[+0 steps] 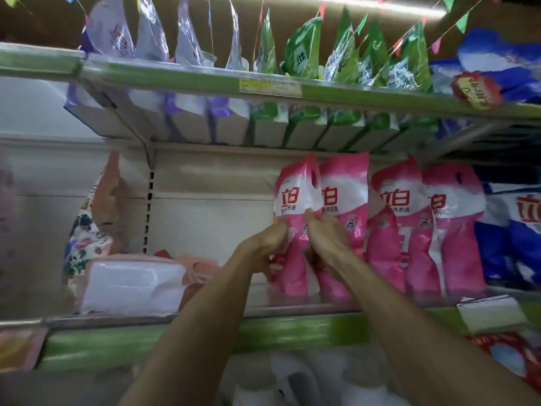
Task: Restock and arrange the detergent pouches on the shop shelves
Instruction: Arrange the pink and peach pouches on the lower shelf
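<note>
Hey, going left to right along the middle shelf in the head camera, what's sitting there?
Floral-print pack → white wrapped pack lying flat → bare stretch of shelf → pink detergent pouches, the leftmost held by both hands, left hand, right hand → blue pouches.

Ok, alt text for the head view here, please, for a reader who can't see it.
Both hands, left hand and right hand, grip the leftmost pink detergent pouch standing in a row of pink pouches on the middle shelf. Purple and green pouches line the shelf above; blue pouches stand at right.
</note>
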A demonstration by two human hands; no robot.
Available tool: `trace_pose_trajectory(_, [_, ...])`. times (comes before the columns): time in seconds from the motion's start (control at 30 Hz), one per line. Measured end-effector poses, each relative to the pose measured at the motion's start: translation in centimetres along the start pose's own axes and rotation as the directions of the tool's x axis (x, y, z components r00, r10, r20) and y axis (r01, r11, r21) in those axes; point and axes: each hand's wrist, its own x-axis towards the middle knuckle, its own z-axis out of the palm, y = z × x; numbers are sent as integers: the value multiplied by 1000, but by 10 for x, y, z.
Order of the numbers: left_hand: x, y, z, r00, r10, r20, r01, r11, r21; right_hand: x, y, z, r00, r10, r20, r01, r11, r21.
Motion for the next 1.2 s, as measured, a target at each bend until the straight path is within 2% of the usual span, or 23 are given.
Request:
trace_pose_trajectory(0.23, [0, -4, -8, 1000, 25, 2, -25, 1000, -17, -6, -9, 4, 999, -34, -39, 32, 998, -51])
trace_pose_trajectory(0.37, [-6, -5, -3, 1000, 24, -16, -23, 997, 74, -10, -16, 2, 999, -18, -40, 17, 999, -33])
trace_pose_trajectory(0.43, [-9, -4, -6, 988, 107, -112, -87, 981, 174, -16, -28, 1, 995, -50, -82, 46, 998, -43])
trace_pose_trajectory(0.53, [-22, 4, -23, 903, 334, -269, -265, 928, 261, -21, -50, -3, 946, -162, -282, 149, 987, -66])
trace_pose_trajectory(0.6, [-38, 11, -41, 850, 428, -308, -370, 900, 231, -22, -62, -4, 875, -276, -399, 276, 959, -57])
trace_pose_trajectory(0.67, [-58, 14, -64, 827, 461, -320, -432, 887, 162, -24, -70, -1, 830, -332, -449, 338, 938, -69])
trace_pose_trajectory(0.77, [-89, 10, -103, 772, 511, -378, -491, 857, 155, -32, -79, 14, 856, -345, -385, 340, 937, -83])
trace_pose_trajectory(0.93, [-140, -12, -155, 727, 463, -507, -467, 875, 130, -60, -98, 59, 916, -362, -172, 354, 932, -77])
trace_pose_trajectory(1.07, [-175, -31, -189, 715, 429, -553, -429, 893, 138, -80, -117, 96, 940, -336, -62, 338, 941, 31])
trace_pose_trajectory(1.2, [-199, -43, -221, 643, 431, -632, -419, 890, 181, -94, -137, 127, 931, -342, 126, 330, 938, 105])
